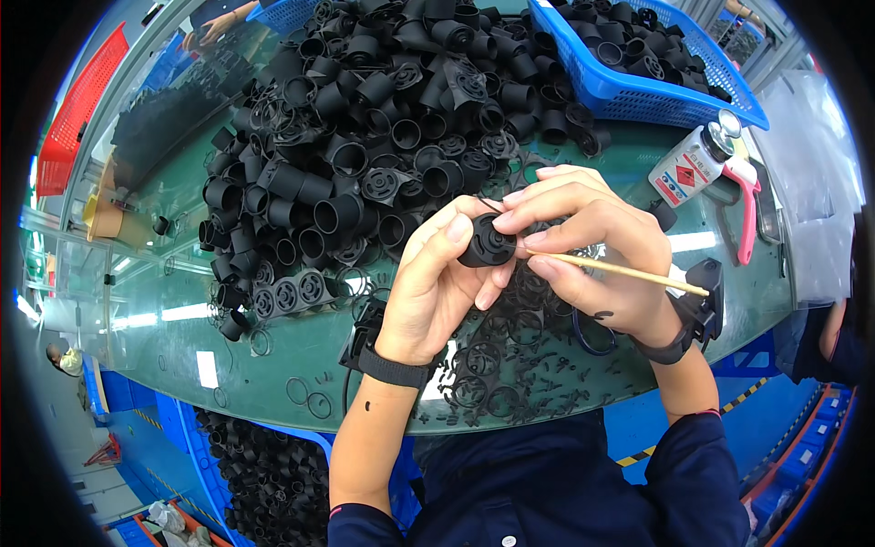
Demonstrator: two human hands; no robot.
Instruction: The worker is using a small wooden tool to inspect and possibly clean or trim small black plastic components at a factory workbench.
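heaping behind the hands, the pile of black plastic tubes (383, 137) is the landmark. just in front of it, the left hand (433, 283) pinches a round black cap (486, 242) by its rim; likely light, stiff. the right hand (592, 246), fingers closed, grips a thin wooden stick (620, 271).

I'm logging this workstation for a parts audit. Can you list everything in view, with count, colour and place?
round part: one, black, pinched between both hands.
thin stick: one, tan, in the right hand.
loose tube parts: a large heap, black, far side of the table.
table: one, green, glossy.
basket: one, blue, top right, holding black parts.
bottle: one, white, right of the heap.
cutters: one pair, pink handles, beside the bottle.
trimmed scraps: many, black, near edge.
crate: one, red, far left.
left hand: wristband.
right hand: wristband.
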